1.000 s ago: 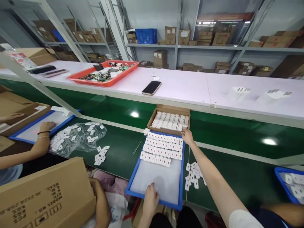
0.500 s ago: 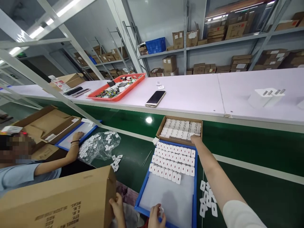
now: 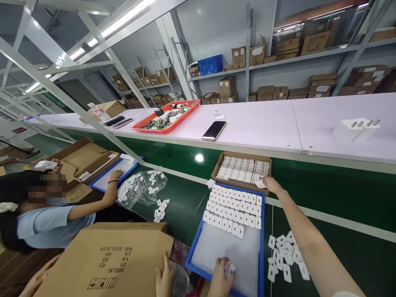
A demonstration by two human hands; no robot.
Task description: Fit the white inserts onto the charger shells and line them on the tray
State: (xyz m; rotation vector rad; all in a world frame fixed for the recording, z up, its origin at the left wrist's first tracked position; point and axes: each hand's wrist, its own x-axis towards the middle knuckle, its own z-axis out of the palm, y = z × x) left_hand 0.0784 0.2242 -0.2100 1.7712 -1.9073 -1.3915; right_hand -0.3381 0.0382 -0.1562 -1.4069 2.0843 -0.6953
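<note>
Above the near end of the blue-framed tray point(image 3: 200, 243), my left hand point(image 3: 220, 277) has its fingers closed around a small white plastic piece point(image 3: 230, 270). My right hand point(image 3: 271, 184) reaches to the near right corner of the cardboard box point(image 3: 216, 173), pinching a white plastic piece point(image 3: 260, 184). That box is packed with rows of similar white pieces point(image 3: 236, 169). In the tray's far half stand several rows of white rounded pieces point(image 3: 233, 204), each with a small dark slot. Loose flat white covers point(image 3: 283, 253) lie in a pile right of the tray.
Tweezers point(image 3: 199, 205) and a plastic bag of white parts point(image 3: 140, 187) lie left of the tray. A large carton point(image 3: 114, 260) is held by another person's hands. A co-worker point(image 3: 52, 218) sits at left. A phone point(image 3: 214, 130) and red tray point(image 3: 167, 128) rest on the shelf.
My right hand has drawn a white piece up at the box's near corner. My left hand has moved slightly forward over the tray. The large carton has turned, and the view has shifted left.
</note>
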